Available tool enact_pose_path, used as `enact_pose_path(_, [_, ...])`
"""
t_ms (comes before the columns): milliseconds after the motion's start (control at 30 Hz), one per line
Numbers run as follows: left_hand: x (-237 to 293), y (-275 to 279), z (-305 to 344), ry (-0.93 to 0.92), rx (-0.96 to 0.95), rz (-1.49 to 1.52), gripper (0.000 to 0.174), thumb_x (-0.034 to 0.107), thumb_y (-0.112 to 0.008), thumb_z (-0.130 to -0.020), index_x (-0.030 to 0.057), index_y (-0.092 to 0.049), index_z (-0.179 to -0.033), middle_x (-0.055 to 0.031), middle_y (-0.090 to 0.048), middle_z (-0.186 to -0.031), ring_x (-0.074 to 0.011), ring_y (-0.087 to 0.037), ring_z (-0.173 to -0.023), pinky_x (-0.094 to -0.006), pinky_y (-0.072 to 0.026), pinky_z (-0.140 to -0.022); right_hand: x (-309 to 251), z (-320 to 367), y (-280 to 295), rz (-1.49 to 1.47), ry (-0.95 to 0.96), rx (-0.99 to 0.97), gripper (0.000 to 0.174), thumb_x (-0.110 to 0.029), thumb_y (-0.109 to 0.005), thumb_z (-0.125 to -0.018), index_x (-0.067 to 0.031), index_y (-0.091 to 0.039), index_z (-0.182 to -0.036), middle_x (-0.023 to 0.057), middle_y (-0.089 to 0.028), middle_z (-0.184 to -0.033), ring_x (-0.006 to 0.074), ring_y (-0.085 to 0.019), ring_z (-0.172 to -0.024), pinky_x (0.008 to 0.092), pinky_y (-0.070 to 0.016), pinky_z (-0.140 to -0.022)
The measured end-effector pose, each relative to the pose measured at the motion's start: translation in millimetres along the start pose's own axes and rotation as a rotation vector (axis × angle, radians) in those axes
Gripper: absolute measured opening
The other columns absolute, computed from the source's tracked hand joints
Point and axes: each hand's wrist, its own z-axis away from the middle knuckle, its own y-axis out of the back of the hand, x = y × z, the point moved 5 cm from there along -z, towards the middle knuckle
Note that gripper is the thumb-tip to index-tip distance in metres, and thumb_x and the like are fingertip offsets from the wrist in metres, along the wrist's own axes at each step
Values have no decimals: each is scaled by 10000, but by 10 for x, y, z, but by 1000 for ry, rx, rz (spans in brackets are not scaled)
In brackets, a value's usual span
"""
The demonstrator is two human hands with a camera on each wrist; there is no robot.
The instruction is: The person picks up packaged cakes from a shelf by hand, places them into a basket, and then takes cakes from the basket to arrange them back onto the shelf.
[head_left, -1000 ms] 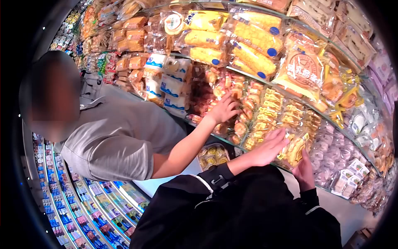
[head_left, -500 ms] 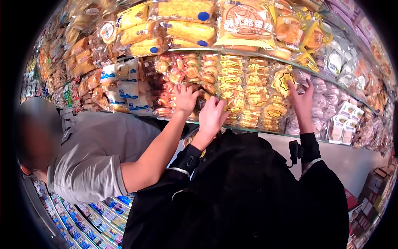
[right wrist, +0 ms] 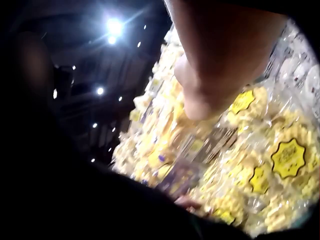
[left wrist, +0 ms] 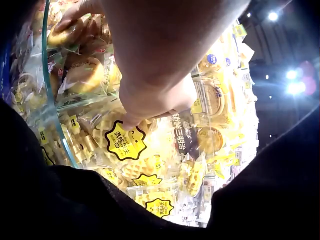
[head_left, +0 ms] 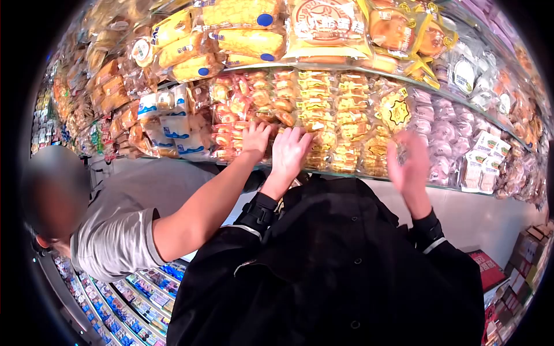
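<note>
My left hand (head_left: 287,153) reaches over the front of the shelf, fingers loosely extended over bagged waffles (head_left: 316,118). In the left wrist view its thumb touches a waffle packet (left wrist: 125,140) with a yellow star-shaped label. Blurred in the head view, my right hand (head_left: 411,164) is raised at the shelf's front edge, holding nothing. Just beyond it a waffle packet (head_left: 397,109) with a star label lies on top of the others. Another person's hand (head_left: 254,138) is right beside my left hand, over small packaged pastries (head_left: 235,104).
A person in a grey shirt (head_left: 130,222) stands close at my left. Glass dividers and edging (left wrist: 52,95) run along the shelf. Large yellow bread packets (head_left: 245,40) fill the tier behind; purple-wrapped buns (head_left: 444,130) lie to the right. Boxes (head_left: 522,254) stand at lower right.
A waffle packet between my hands a second ago now lies on the shelf. My left hand went left beside the other person's hand; my right hand has drawn back from the packet.
</note>
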Motion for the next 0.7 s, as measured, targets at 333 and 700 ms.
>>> enact_pose_path(333, [-3,100,-32,-22,56,5,203,135,-686,-739,112,-617,-928,-58,-541,-853,-257,-527,-793,-384,-424,-684,-405,79,-1882,-233,197,-1113,183,-130,-500,-822,-4,-627,-859,211,-639,-836,396,-614,-792,495,-486,-700])
enact_pose_path(700, [44,-20,1,38,-26,-95,287,135,-568,-757,125,-650,-1032,-30,-557,-922,-230,-522,-871,-346,-407,-713,-561,232,-1672,-314,212,-1068,244,-127,-466,-831,33,-623,-929,231,-643,-875,403,-617,-868,481,-486,-770])
